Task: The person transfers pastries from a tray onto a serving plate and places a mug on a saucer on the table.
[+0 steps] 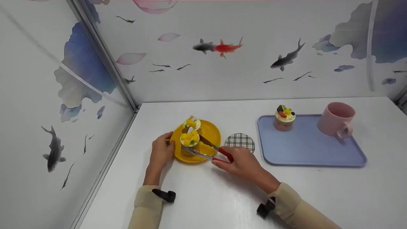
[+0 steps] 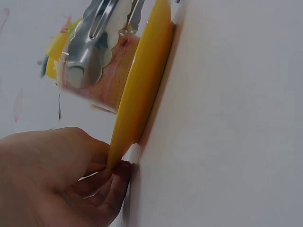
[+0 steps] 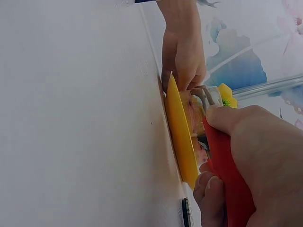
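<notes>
My left hand pinches the left rim of a yellow plate, thumb above and fingers beneath, as the left wrist view shows. Two small fruit-topped dessert cups stand on that plate: a front cup and a back cup partly hidden behind it. My right hand grips red-handled metal tongs. The tongs' scalloped tips lie on either side of the front cup, which sits upright on or very close to the plate; contact with the plate cannot be told.
A round plaid coaster lies right of the plate, partly behind my right hand. Farther right, a blue tray bears a third dessert cup and a pink mug. White panels with painted fish stand behind and at the left.
</notes>
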A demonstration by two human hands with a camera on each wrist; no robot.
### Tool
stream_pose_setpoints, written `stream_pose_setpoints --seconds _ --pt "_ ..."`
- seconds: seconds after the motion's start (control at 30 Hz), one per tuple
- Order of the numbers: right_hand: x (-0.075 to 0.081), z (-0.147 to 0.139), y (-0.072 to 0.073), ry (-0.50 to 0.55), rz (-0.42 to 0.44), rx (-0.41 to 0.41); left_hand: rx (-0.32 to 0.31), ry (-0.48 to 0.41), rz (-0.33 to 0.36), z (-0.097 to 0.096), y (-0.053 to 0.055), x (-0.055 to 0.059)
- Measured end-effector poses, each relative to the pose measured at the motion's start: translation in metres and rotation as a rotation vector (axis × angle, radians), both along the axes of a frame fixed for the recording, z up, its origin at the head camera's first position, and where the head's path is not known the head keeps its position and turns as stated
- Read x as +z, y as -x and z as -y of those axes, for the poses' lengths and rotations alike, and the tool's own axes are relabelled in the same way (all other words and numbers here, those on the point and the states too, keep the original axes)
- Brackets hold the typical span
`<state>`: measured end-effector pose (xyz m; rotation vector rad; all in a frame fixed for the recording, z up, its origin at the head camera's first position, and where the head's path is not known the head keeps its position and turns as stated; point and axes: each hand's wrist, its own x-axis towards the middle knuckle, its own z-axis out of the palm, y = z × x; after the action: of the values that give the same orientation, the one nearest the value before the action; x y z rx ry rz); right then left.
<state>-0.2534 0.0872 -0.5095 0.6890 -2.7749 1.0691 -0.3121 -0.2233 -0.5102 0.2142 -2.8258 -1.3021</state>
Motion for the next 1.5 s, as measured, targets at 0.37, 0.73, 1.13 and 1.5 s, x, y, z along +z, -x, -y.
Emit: stream_pose_setpoints --seconds 0.37,0.73,1.13,1.5 --pt "-0.002 0.007 0.003 0.011 0.005 -0.001 0.002 0.007 0.005 -0.001 0.001 0.0" --pt "-0.001 0.012 0.002 -0.009 -0.018 0.004 0.015 -0.008 0.039 0.001 0.001 0.0" --pt "0.003 0.02 0.005 -0.041 -0.079 -0.003 0.002 -0.008 0.017 0.002 0.002 0.0" --pt "0.004 0.025 0.007 -0.041 -0.055 -0.023 -0.016 0.001 -0.007 0.004 0.001 -0.001"
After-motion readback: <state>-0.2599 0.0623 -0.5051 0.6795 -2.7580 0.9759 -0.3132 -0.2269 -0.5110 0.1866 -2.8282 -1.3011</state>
